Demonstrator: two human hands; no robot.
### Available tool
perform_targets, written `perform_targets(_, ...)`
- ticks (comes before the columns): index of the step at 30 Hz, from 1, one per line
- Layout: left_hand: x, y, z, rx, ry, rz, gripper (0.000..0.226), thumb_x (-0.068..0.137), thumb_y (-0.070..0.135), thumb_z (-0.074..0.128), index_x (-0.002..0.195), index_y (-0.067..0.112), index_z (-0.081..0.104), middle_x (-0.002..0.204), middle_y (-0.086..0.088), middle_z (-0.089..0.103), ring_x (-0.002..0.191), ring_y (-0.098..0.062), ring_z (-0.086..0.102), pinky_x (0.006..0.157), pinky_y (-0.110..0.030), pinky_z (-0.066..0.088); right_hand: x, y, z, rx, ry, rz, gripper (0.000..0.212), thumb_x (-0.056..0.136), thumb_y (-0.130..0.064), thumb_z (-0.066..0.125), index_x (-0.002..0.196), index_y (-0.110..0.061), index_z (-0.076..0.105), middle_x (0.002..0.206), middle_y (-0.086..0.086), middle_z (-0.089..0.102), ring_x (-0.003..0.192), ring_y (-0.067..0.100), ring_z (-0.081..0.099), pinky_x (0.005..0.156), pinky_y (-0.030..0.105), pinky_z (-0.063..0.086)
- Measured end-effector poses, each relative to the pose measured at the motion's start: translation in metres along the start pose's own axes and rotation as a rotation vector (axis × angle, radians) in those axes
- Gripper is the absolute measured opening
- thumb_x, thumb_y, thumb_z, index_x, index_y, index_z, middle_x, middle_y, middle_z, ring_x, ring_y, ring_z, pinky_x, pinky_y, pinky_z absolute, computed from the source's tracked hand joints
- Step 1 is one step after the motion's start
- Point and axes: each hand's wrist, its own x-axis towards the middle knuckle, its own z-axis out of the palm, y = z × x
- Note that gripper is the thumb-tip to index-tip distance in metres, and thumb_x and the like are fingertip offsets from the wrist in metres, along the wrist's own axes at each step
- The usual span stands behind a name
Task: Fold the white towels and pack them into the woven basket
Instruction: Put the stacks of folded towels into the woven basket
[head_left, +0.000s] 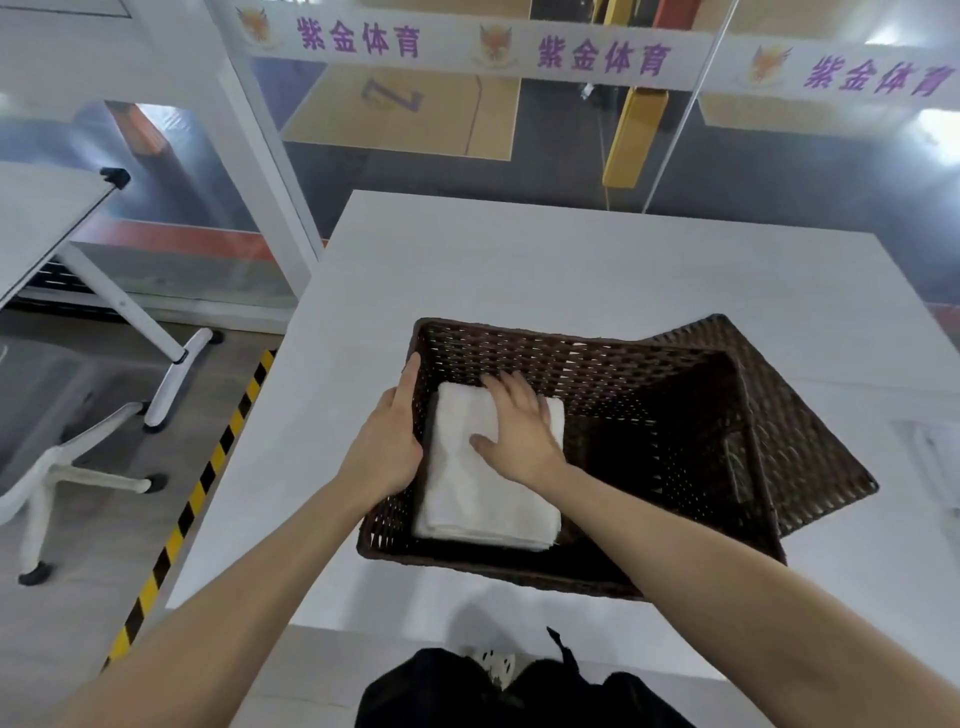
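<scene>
Head view: the left hand (387, 441) lies against the left rim of the woven basket (571, 358), one finger straight along it, the others hidden, so a grip cannot be told. A folded white towel (483, 493) lies inside the basket's left part. The right hand (519, 431) presses flat on it, fingers spread, holding nothing. The basket stands on the white table (519, 260)

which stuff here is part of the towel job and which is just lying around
Job: towel, folded, in the basket; right hand flat on it; left hand at the basket's left rim.
Lying about: woven piece at the basket's right; side table; striped floor tape.
</scene>
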Motion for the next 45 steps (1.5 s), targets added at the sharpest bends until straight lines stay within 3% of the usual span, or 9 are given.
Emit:
perform_targets(8,0.000,0.004,0.000,-0.027,0.005,-0.025,0.100,0.098,-0.003,0.042,0.169,0.047,-0.008,0.143,-0.015,0.054,0.120,-0.036,0.060,0.102,-0.050,0.051,-0.007,0.022,-0.013,0.492,-0.001,0.845,0.175,0.042,-0.061,0.102,0.164,-0.022,-0.017,0.171,0.017,0.013,0.158,0.037,0.019,0.124,0.060,0.030)
perform_targets(11,-0.001,0.005,0.000,-0.033,0.007,-0.021,0.099,0.099,-0.003,0.041,0.170,0.047,-0.006,0.140,-0.015,0.055,0.114,-0.035,0.061,0.099,-0.050,0.052,-0.009,0.041,-0.011,0.704,-0.296,0.986,0.157,0.037,-0.063,0.105,0.162,-0.013,0.023,0.154,0.006,0.052,0.136,0.029,0.055,0.101,0.049,0.055)
perform_targets(15,-0.002,0.002,-0.001,-0.073,0.010,-0.005,0.098,0.099,-0.004,0.042,0.169,0.049,-0.003,0.146,-0.014,0.054,0.114,-0.031,0.062,0.101,-0.048,0.052,-0.009,0.049,-0.021,0.762,-0.526,0.942,0.072,0.063,-0.060,0.097,0.117,-0.022,0.067,0.109,-0.001,0.074,0.092,0.018,0.065,0.067,0.035,0.045)
perform_targets(27,0.004,0.000,0.008,-0.031,-0.008,0.037,0.092,0.102,0.009,0.053,0.173,0.038,0.002,0.146,-0.010,0.049,0.091,-0.023,0.061,0.084,-0.041,0.052,0.014,0.023,0.024,0.813,-0.148,0.973,0.176,0.021,-0.082,0.094,0.163,-0.017,0.011,0.131,0.005,0.060,0.119,0.027,0.064,0.108,0.043,0.055)
perform_targets(30,0.004,-0.004,0.008,0.233,0.041,0.064,0.092,0.098,0.047,0.066,0.172,0.033,0.014,0.167,-0.013,0.030,0.138,-0.037,0.054,0.109,-0.051,0.051,0.014,0.022,0.023,0.712,-0.150,0.991,0.178,0.022,-0.088,0.088,0.164,-0.015,0.007,0.147,0.012,0.054,0.128,0.031,0.060,0.110,0.044,0.052)
perform_targets(32,0.004,0.001,0.005,0.597,0.114,0.228,0.106,0.086,0.071,0.063,0.172,0.023,0.022,0.178,-0.022,0.002,0.165,-0.044,0.007,0.130,-0.066,0.019,0.013,0.021,0.018,0.697,-0.167,0.984,0.175,0.028,-0.087,0.088,0.163,-0.012,0.006,0.147,0.011,0.054,0.129,0.031,0.059,0.110,0.041,0.051)
perform_targets(35,0.003,0.016,0.015,0.843,-0.134,0.487,0.131,0.074,0.089,0.063,0.174,0.021,0.012,0.177,-0.026,-0.012,0.166,-0.040,-0.013,0.133,-0.061,-0.001,0.012,0.025,0.012,0.683,-0.185,0.974,0.164,0.040,-0.084,0.089,0.162,-0.010,0.007,0.145,0.010,0.055,0.128,0.030,0.059,0.104,0.038,0.053)
perform_targets(40,0.033,0.023,0.042,1.077,-0.465,0.270,0.162,0.067,0.075,0.088,0.167,0.018,-0.026,0.169,-0.034,-0.030,0.164,-0.045,-0.012,0.136,-0.050,0.005,-0.007,0.028,-0.002,0.613,-0.204,0.848,0.164,0.053,-0.086,0.085,0.166,-0.014,-0.010,0.171,0.013,0.025,0.153,0.033,0.035,0.123,0.045,0.038)
perform_targets(45,0.059,0.022,0.042,1.247,-0.470,0.250,0.171,0.060,0.084,0.084,0.165,0.013,-0.031,0.168,-0.038,-0.028,0.164,-0.049,-0.010,0.135,-0.051,0.005,-0.037,0.036,-0.018,-0.021,-0.224,0.151,0.158,0.053,-0.097,0.071,0.163,-0.038,-0.025,0.172,-0.003,-0.033,0.162,0.025,-0.021,0.128,0.060,0.008)
